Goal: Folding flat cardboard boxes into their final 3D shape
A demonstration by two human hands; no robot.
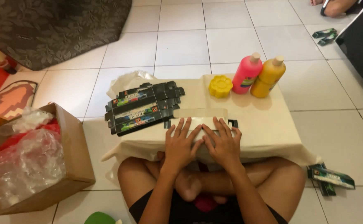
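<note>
I sit cross-legged at a low table (268, 124) covered with a cream cloth. My left hand (180, 143) and my right hand (223, 143) lie flat, fingers spread, side by side on an unfolded carton blank (200, 114) that shows its pale inner side. Both palms press it down near the table's front edge. A stack of flat dark printed carton blanks (142, 107) lies on the table just left of my hands.
A yellow flower-shaped dish (220, 86), a pink bottle (247, 74) and a yellow bottle (267, 77) stand at the table's back. A cardboard box (71, 153) with plastic bags sits on the floor left. Folded dark cartons (330, 178) lie right. Another person's limb (335, 6) shows far right.
</note>
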